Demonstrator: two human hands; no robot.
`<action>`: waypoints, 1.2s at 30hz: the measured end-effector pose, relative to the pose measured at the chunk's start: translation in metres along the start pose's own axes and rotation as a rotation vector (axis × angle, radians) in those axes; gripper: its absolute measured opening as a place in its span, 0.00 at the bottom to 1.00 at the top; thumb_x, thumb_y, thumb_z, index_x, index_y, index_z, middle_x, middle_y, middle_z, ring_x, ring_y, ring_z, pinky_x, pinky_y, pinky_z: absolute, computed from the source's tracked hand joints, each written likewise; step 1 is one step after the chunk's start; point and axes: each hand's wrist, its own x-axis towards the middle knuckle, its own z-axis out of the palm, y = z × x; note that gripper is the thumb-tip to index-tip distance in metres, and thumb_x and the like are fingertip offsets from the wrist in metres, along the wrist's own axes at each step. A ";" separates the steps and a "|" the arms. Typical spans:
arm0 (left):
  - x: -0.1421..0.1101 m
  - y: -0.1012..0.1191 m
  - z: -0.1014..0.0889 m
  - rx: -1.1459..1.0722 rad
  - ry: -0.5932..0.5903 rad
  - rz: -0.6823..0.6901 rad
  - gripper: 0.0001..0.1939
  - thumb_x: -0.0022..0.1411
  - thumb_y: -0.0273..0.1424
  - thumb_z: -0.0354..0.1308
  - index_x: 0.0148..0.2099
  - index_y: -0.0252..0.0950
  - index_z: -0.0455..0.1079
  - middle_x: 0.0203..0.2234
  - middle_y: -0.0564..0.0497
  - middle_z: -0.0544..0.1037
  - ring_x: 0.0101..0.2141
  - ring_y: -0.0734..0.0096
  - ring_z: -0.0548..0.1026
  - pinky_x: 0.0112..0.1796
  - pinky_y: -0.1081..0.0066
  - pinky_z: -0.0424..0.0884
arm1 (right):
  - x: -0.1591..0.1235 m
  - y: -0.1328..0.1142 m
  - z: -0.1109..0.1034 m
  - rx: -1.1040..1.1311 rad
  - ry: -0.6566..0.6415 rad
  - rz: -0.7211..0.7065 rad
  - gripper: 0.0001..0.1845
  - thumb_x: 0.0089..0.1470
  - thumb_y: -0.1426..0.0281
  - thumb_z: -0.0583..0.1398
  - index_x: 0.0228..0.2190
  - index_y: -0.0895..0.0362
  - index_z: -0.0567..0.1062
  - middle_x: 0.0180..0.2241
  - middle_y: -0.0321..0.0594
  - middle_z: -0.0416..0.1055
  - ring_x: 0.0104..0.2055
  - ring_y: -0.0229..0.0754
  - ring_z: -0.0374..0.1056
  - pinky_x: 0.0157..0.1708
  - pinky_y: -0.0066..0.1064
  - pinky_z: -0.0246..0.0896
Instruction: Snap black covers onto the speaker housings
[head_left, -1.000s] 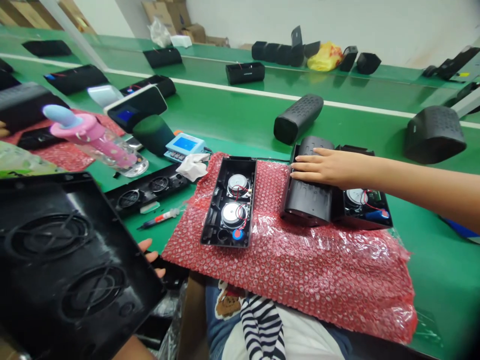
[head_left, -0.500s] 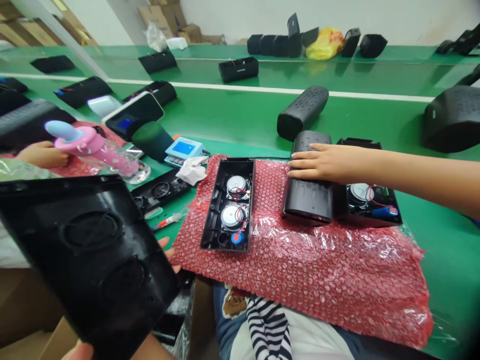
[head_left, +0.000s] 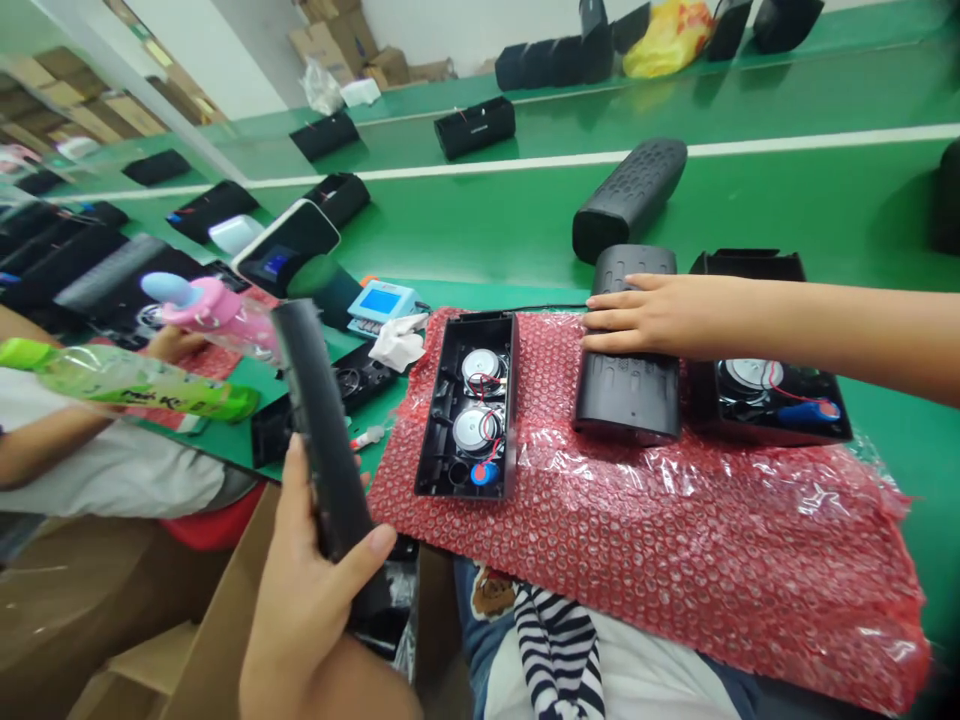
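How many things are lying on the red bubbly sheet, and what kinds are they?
Open speaker shells with round drivers showing: 2
Closed black speaker covers: 1, under the right hand
Total on the bubble wrap: 3
The left hand holds another black panel off the sheet.

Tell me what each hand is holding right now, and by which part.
The left hand grips a black speaker panel edge-on by its lower end. The right hand holds nothing; it lies flat on top of a black speaker shell.

Head camera looks down, close over the bench (head_left: 480,220).
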 end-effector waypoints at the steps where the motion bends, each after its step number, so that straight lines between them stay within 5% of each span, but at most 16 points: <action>1: 0.001 0.008 0.003 0.031 -0.010 -0.023 0.66 0.43 0.62 0.63 0.75 0.39 0.38 0.61 0.42 0.66 0.57 0.43 0.69 0.59 0.48 0.66 | 0.001 -0.001 0.001 -0.009 0.005 0.001 0.32 0.59 0.79 0.53 0.62 0.51 0.62 0.63 0.45 0.63 0.63 0.52 0.62 0.55 0.50 0.65; 4: 0.001 0.033 0.019 0.173 -0.014 0.008 0.64 0.45 0.57 0.64 0.75 0.40 0.37 0.65 0.41 0.62 0.60 0.42 0.66 0.63 0.45 0.59 | 0.003 -0.006 0.005 -0.026 0.031 0.044 0.27 0.62 0.78 0.50 0.61 0.53 0.64 0.62 0.50 0.64 0.61 0.53 0.65 0.54 0.54 0.65; 8: 0.005 0.062 0.044 0.348 -0.077 0.137 0.61 0.49 0.52 0.64 0.75 0.37 0.38 0.63 0.37 0.63 0.62 0.42 0.63 0.59 0.48 0.65 | -0.002 -0.017 0.013 0.016 0.129 0.173 0.29 0.62 0.76 0.52 0.63 0.48 0.62 0.64 0.46 0.62 0.64 0.53 0.61 0.59 0.55 0.60; 15: 0.022 0.097 0.069 0.778 -0.260 0.027 0.55 0.58 0.55 0.58 0.75 0.39 0.35 0.57 0.31 0.67 0.54 0.39 0.72 0.50 0.50 0.70 | -0.007 -0.029 0.022 0.164 0.299 0.287 0.31 0.63 0.74 0.52 0.65 0.44 0.60 0.66 0.39 0.58 0.68 0.53 0.54 0.61 0.55 0.59; 29: 0.025 0.102 0.072 0.828 -0.254 0.009 0.56 0.58 0.54 0.58 0.75 0.39 0.32 0.62 0.33 0.63 0.58 0.42 0.69 0.52 0.52 0.69 | -0.003 -0.032 0.025 0.224 0.339 0.306 0.28 0.62 0.73 0.54 0.63 0.48 0.64 0.65 0.41 0.60 0.68 0.57 0.53 0.56 0.57 0.61; 36: 0.025 0.100 0.076 0.834 -0.264 0.003 0.55 0.60 0.52 0.58 0.75 0.40 0.29 0.62 0.31 0.61 0.59 0.39 0.67 0.53 0.49 0.68 | 0.001 -0.030 0.031 0.354 0.438 0.321 0.17 0.66 0.70 0.55 0.54 0.49 0.72 0.63 0.35 0.63 0.68 0.50 0.54 0.60 0.48 0.58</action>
